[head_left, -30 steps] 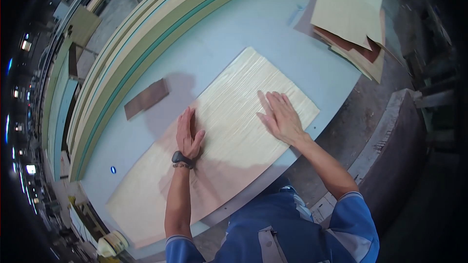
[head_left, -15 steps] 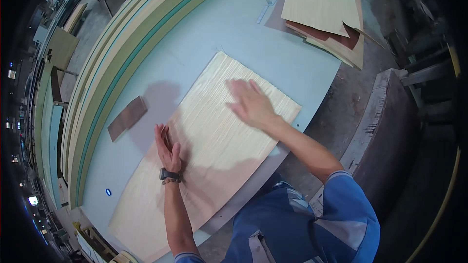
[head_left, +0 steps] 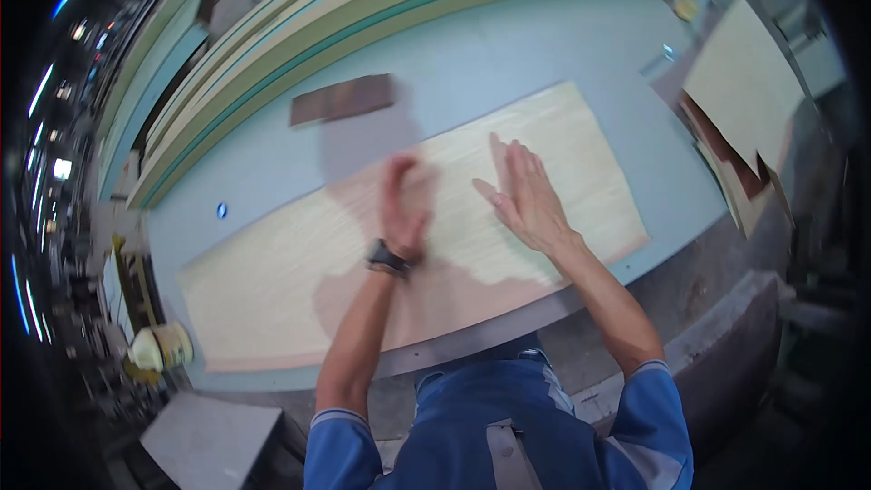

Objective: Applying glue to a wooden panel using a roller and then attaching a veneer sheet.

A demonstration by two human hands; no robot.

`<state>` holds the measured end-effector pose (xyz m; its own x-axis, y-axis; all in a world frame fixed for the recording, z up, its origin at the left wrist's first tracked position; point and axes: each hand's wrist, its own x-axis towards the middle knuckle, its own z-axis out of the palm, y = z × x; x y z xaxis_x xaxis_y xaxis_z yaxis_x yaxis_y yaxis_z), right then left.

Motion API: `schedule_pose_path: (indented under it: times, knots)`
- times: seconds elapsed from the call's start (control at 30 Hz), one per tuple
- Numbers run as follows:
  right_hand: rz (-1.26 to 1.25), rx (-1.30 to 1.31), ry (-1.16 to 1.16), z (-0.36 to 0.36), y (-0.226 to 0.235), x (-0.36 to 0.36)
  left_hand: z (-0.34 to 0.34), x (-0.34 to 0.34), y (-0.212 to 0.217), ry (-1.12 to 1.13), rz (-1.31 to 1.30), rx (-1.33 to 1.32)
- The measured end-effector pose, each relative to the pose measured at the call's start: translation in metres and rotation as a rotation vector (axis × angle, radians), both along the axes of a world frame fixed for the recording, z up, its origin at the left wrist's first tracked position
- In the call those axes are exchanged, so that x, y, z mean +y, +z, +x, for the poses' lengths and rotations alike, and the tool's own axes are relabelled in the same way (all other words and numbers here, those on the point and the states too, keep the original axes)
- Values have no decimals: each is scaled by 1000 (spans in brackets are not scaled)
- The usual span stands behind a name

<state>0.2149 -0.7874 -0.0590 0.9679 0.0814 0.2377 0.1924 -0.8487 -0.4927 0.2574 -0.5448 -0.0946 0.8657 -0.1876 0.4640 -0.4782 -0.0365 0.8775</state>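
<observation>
Left hand (head_left: 404, 204): blurred on veneer (head_left: 299, 259); grip unclear.
Right hand (head_left: 526, 200): flat, fingers spread, pressing veneer.
Risk: uneven pressure could likely crease or split the thin sheet.

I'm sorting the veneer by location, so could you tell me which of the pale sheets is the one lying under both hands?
It is the long pale sheet spread across the blue table, with the left hand and right hand on it. The other pale sheets are stacked far right, untouched.
</observation>
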Motion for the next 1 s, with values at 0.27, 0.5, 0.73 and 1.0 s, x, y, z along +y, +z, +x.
schedule_pose_path:
  times: [0.27, 0.5, 0.73, 1.0]
  knots:
    - [-125, 99, -32, 1, -27, 23, -112, 135, 26, -53, 887, 62]
    - [25, 73, 63, 12, -52, -2, -175, 398, 26, 579, 1087, 264]
    - [-125, 134, -27, 8, -57, 93, -230, 604, 17, 853, 1108, 331]
    - [-189, 194, 763, -5, 9, 504, -220, 664, 19, 733, 1146, 376]
